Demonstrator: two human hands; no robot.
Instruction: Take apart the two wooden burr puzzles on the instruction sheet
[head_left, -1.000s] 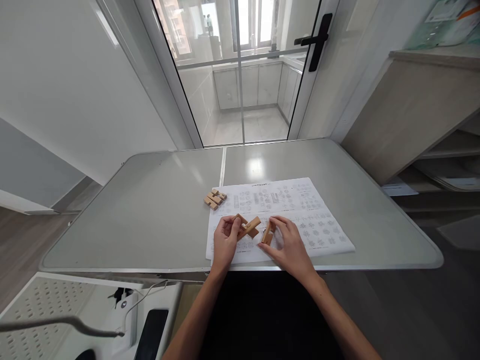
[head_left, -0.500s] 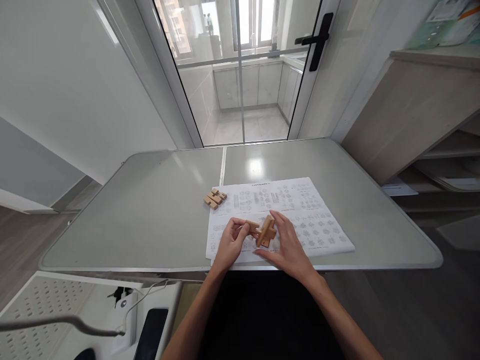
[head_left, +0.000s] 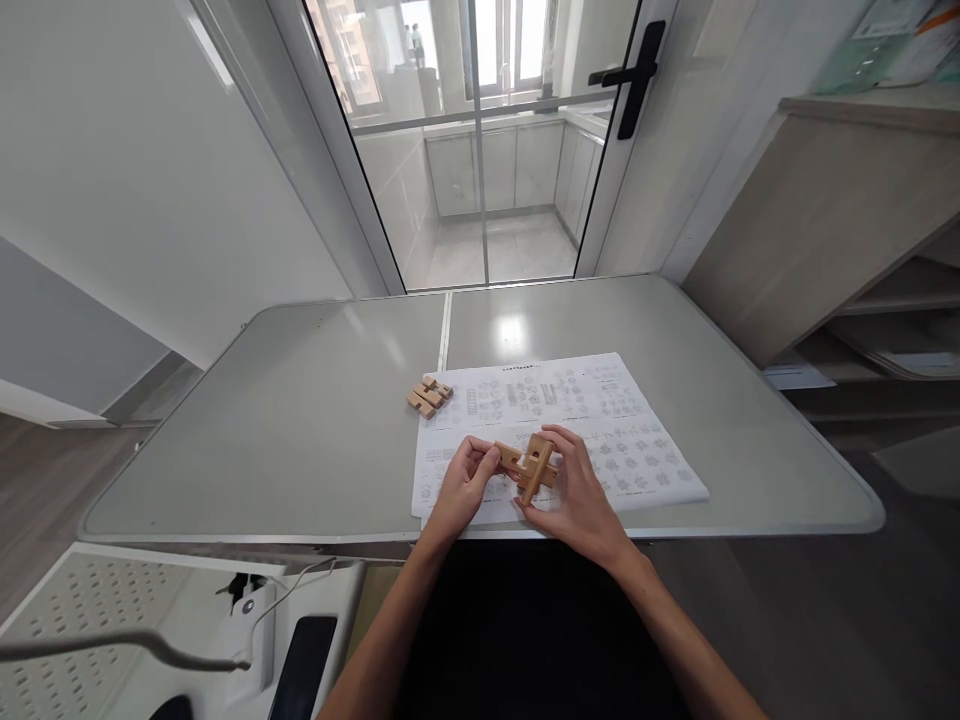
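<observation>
Both my hands hold a crossed set of notched wooden puzzle pieces (head_left: 529,464) just above a printed instruction sheet (head_left: 600,415) near the table's front edge. My left hand (head_left: 463,487) pinches the left end of the set with fingers closed. My right hand (head_left: 579,490) wraps its fingers round the right side of the same set. A small pile of loose wooden pieces (head_left: 428,395) lies on the table just past the sheet's far left corner, apart from both hands.
The grey table (head_left: 300,430) has a seam down its middle. Beyond it is a glass door with a black handle (head_left: 634,66). A wooden shelf unit (head_left: 840,220) stands at the right. A white perforated stand with cables (head_left: 187,630) sits low left.
My right hand brought its separate piece leftward and crossed it onto the pieces in my left hand. Both hands now grip one joined set, tilted slightly.
</observation>
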